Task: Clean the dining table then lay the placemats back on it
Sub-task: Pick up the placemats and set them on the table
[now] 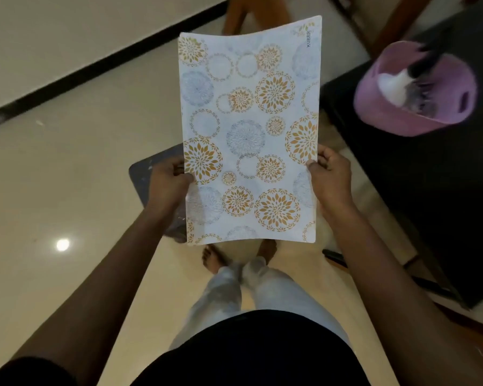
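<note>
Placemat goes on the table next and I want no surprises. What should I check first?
1. Left hand grip on the edge of the white floral plastic placemat: ok, pinched.
2. Right hand grip on the opposite edge: ok, pinched.
3. Placemat flat: not ok, far end bows.
4. Placemat over the dark tabletop: not ok, it hangs over floor, tabletop to its right.
5. Landing spot free: cannot tell; a round purple plastic tub stands on the tabletop.
6. Tabletop wiped: cannot tell.

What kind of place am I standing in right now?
Probably a home dining area: a patterned placemat, a dark table on the right carrying a pink tub, and wooden chair legs on a glossy floor.
</note>
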`<state>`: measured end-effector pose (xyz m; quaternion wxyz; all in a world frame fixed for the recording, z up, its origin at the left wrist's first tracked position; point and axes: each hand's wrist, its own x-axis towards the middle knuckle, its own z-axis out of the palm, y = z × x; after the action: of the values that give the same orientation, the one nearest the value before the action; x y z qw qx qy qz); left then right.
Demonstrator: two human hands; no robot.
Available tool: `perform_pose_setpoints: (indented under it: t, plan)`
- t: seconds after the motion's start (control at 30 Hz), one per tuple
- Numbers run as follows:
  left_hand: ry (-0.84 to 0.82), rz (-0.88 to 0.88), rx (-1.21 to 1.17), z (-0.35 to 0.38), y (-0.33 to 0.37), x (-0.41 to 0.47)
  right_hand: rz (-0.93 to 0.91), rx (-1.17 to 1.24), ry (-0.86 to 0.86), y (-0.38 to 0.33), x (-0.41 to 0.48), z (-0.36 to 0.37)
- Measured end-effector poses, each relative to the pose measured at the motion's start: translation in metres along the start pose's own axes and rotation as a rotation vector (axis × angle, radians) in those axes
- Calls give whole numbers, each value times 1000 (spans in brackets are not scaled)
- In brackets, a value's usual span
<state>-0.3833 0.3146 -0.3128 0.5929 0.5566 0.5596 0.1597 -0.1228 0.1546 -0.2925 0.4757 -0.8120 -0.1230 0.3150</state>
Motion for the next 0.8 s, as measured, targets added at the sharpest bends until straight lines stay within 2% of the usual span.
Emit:
perform_pose_setpoints:
  t: [0.1,0.23,0.43,0.6,0.8]
  plan:
    - [-95,108,9,35,62,-9,-18,91,89,-26,-15,-71]
    - [-223,163,49,98,131,-18,-11,206,211,-42,-28,-164]
    - [-432,235,119,236,211,-46,40,333,389,-15,-30,-304]
    - [-563,255,189,353,237,-79,114,378,492,33,-24,-400]
    - [-648,239,343,467,226,-90,264,465,576,100,-9,-463]
